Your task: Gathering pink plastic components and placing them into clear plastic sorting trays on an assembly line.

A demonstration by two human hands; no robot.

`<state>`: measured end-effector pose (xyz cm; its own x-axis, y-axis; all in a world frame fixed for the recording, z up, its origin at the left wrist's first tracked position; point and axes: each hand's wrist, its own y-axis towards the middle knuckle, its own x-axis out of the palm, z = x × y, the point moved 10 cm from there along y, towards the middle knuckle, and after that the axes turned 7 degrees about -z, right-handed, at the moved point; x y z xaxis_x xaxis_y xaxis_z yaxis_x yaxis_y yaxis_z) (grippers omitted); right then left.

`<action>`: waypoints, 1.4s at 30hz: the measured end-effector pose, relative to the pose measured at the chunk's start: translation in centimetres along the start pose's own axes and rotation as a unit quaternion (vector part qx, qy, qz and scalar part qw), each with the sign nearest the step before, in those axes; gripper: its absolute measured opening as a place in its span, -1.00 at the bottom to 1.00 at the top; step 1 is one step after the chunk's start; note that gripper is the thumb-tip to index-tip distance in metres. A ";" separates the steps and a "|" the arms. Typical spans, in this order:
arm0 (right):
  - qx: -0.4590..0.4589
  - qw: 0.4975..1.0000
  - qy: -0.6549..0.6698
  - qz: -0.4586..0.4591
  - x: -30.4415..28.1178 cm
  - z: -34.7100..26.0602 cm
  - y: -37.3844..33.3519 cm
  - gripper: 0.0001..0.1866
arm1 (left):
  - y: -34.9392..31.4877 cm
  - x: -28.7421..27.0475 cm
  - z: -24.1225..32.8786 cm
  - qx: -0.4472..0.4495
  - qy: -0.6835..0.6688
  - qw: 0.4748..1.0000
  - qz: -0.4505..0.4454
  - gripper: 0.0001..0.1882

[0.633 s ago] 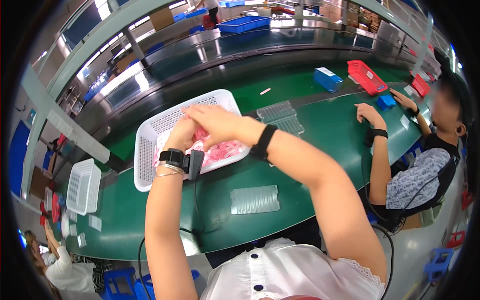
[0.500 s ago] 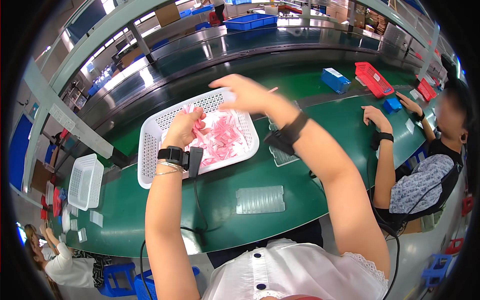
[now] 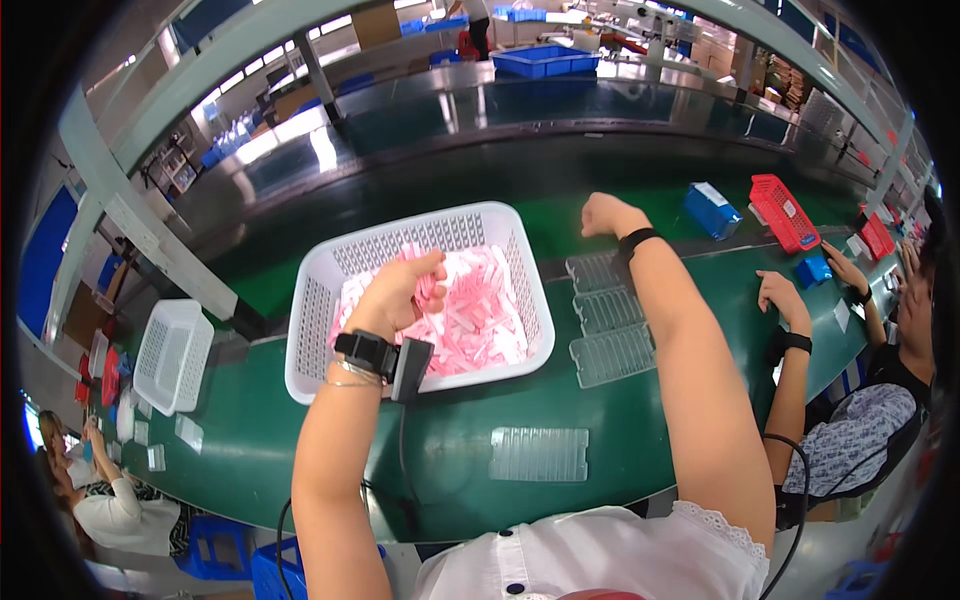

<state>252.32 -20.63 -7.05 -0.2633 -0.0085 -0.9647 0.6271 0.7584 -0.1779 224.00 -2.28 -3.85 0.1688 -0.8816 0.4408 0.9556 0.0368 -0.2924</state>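
Left hand (image 3: 393,290) clamped on pink strips (image 3: 424,288), more in the basket (image 3: 480,376) beneath; right hand (image 3: 607,215) curled, its contents not discernible, trays (image 3: 610,313) beside its wrist.

Left arm (image 3: 338,470) reaches forward, left grip (image 3: 402,288) curled closed. Right arm (image 3: 690,350) stretches farther out, only slightly bent, right grip (image 3: 608,215) in loose fist. Both well apart.
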 end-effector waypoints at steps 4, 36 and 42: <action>0.049 0.997 -0.065 -0.001 0.7 0.3 1.5 -0.72 | 0.4 -0.8 0.5 0.041 0.032 0.998 -0.038 -0.77; -0.381 0.899 0.099 0.191 -7.3 -27.9 -12.5 -0.24 | 0.8 -3.2 0.0 0.056 -0.075 0.992 0.090 -0.88; -0.396 0.900 0.023 0.179 -7.0 -31.3 -12.8 0.13 | 2.9 0.5 -0.1 0.067 -0.081 0.993 -0.055 -0.75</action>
<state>223.14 -9.87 8.10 -0.1890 0.3421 -0.9205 -0.0375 0.9342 0.3548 226.87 -2.68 -4.57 0.0884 -0.7973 0.5970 0.9921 0.0170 -0.1242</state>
